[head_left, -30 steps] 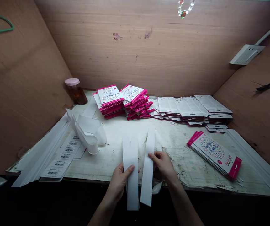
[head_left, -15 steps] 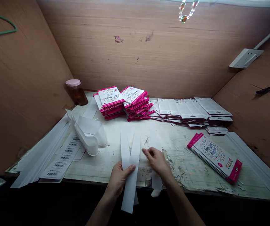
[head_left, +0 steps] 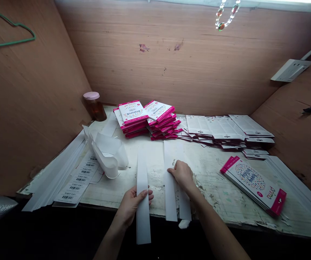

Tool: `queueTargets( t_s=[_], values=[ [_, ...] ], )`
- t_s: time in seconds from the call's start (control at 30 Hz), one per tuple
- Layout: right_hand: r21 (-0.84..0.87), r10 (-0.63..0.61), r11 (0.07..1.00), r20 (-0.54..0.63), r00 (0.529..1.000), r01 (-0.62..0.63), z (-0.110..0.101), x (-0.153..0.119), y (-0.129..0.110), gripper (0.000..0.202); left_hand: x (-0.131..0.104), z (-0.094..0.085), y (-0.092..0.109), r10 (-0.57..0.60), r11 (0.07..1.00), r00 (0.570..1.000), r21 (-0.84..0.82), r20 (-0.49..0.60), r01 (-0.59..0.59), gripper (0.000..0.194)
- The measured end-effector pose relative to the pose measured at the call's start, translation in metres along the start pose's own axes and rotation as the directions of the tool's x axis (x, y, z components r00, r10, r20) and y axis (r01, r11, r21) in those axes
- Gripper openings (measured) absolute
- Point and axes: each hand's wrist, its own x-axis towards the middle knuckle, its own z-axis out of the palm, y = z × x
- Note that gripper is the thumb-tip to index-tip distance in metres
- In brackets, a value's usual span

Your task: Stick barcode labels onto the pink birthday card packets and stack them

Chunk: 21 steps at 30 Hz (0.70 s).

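Observation:
My left hand (head_left: 130,206) grips a long white paper strip (head_left: 143,227) at the table's front edge, thumb on top and fingers underneath. The strip's near end juts past the edge. At its side the layers look doubled, so more than one strip may be there. My right hand (head_left: 182,176) has its fingers curled together on another white strip (head_left: 171,204), which lies lengthwise on the table (head_left: 212,180). Beside that one, partly under my right hand and forearm, rests a further strip (head_left: 184,209).
Pink-and-white birthday packets (head_left: 133,112) are stacked at the back, with more packets face down (head_left: 217,127) to their right. Several packets (head_left: 255,184) lie front right. Curled backing paper (head_left: 109,155), barcode labels (head_left: 74,187) and a lidded jar (head_left: 95,108) are on the left.
One strip has come away from those at my left hand and now lies to the right under my right hand. The view has shifted slightly left.

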Motion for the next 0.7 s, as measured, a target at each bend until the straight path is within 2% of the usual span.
queueTargets(
  t_s=[0.07, 0.1, 0.17, 0.23, 0.33, 0.43, 0.53, 0.7],
  values=[
    [0.002, -0.047, 0.999, -0.032, 0.998, 0.047, 0.004, -0.011, -0.007, 0.017, 0.001, 0.003, 0.000, 0.007, 1.000, 1.000, 0.013, -0.012, -0.006, 0.041],
    [0.054, -0.098, 0.994, 0.006, 0.995, 0.098, 0.007, -0.017, -0.011, 0.021, 0.002, 0.006, 0.000, 0.015, 1.000, 1.000, 0.021, -0.011, -0.015, 0.041],
    [0.246, -0.214, 0.954, 0.163, 0.963, 0.171, 0.019, -0.027, -0.019, 0.032, 0.006, 0.011, 0.000, 0.055, 0.997, 0.998, 0.049, 0.018, -0.056, 0.043],
    [0.444, -0.263, 0.890, 0.314, 0.912, 0.104, 0.031, -0.034, -0.025, 0.036, 0.010, 0.016, 0.000, 0.105, 0.991, 0.993, 0.075, 0.052, -0.108, 0.046],
    [0.540, -0.212, 0.840, 0.405, 0.889, -0.045, 0.045, -0.034, -0.030, 0.036, 0.016, 0.018, 0.000, 0.142, 0.985, 0.988, 0.095, 0.055, -0.147, 0.051],
    [0.500, -0.190, 0.865, 0.402, 0.896, -0.040, 0.048, -0.028, -0.028, 0.031, 0.021, 0.013, 0.000, 0.148, 0.986, 0.988, 0.077, 0.047, -0.151, 0.052],
    [0.408, -0.158, 0.913, 0.331, 0.930, 0.009, 0.044, -0.018, -0.025, 0.023, 0.022, 0.002, 0.003, 0.149, 0.988, 0.988, 0.030, 0.041, -0.150, 0.043],
    [0.170, -0.095, 0.983, 0.158, 0.983, 0.068, 0.035, -0.006, -0.028, 0.023, 0.017, -0.019, 0.017, 0.083, 0.995, 0.991, -0.053, -0.100, -0.089, 0.027]
  ],
)
